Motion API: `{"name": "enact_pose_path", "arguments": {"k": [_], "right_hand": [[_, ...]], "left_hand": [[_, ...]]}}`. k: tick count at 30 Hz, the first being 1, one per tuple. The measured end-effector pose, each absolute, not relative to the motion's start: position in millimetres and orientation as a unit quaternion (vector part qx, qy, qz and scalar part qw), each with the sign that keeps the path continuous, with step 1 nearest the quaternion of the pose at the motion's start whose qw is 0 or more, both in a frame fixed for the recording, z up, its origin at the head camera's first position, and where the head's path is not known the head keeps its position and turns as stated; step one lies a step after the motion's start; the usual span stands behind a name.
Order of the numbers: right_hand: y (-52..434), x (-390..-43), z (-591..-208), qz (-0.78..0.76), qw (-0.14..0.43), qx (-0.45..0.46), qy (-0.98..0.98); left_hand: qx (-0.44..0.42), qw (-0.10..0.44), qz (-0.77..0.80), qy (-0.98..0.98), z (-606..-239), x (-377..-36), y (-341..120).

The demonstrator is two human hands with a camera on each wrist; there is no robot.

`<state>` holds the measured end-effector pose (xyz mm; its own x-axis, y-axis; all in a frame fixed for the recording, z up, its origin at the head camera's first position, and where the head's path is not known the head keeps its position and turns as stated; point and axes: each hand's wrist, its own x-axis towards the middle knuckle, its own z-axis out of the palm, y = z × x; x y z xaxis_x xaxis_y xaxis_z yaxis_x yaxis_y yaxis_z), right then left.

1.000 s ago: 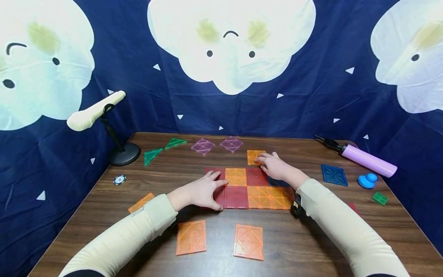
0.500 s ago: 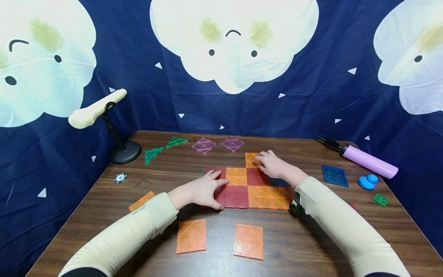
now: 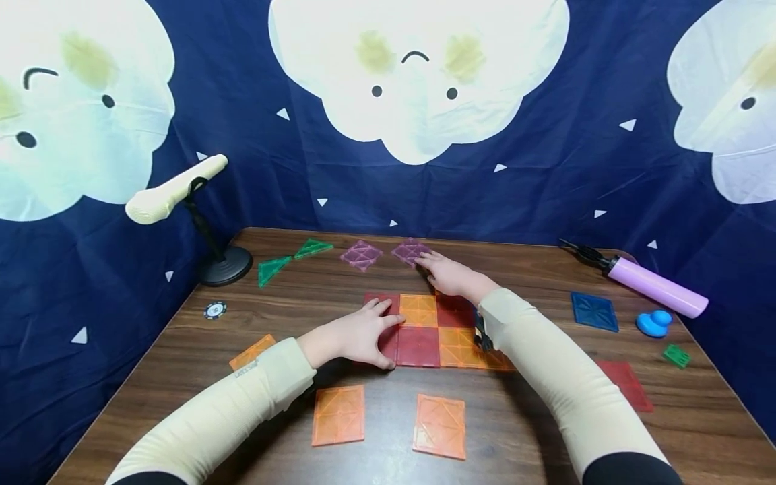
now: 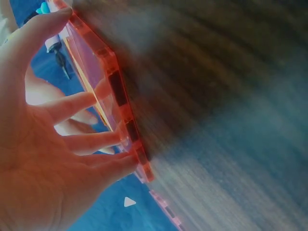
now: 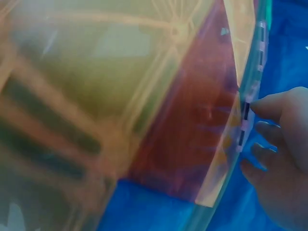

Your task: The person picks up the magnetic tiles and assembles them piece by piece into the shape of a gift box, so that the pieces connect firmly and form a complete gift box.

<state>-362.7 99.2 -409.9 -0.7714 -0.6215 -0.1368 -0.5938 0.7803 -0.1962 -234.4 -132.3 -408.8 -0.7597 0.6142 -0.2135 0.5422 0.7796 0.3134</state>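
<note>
Red and orange magnetic tiles lie flat in a joined block at the table's middle. My left hand (image 3: 364,333) rests on the block's left side with fingers spread. In the left wrist view its fingertips touch a red tile (image 4: 120,94) along the edge. Beyond the block, my right hand (image 3: 453,276) reaches out over the table, its fingertips at a purple magnetic tile (image 3: 407,250). The right wrist view shows a fingertip right by the purple tile's edge (image 5: 245,115). A second purple tile (image 3: 361,255) lies left of it. My right hand and forearm hide part of the block.
Two orange tiles (image 3: 338,415) lie in front of the block. Green triangle tiles (image 3: 275,269) and a microphone on a stand (image 3: 225,266) are at the left. Rightward are a blue tile (image 3: 595,311), a red tile (image 3: 627,385), a blue knob (image 3: 653,323) and a purple pump (image 3: 657,286).
My right hand drew the orange tile at the block's back edge closer to the block, then moved left and away to the purple tile. My left hand has stayed in place.
</note>
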Motion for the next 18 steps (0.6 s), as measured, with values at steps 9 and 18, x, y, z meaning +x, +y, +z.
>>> {"name": "enact_pose_path", "arguments": {"k": [9, 18], "right_hand": [[81.8, -355.4, -412.6, -0.046, 0.055, -0.342, 0.937], [80.1, -337.0, -410.2, -0.091, 0.092, -0.354, 0.926]], "left_hand": [[0.316, 0.153, 0.119, 0.929, -407.2, -233.7, -131.2], [0.318, 0.15, 0.112, 0.929, -409.1, -234.3, -132.2]]}}
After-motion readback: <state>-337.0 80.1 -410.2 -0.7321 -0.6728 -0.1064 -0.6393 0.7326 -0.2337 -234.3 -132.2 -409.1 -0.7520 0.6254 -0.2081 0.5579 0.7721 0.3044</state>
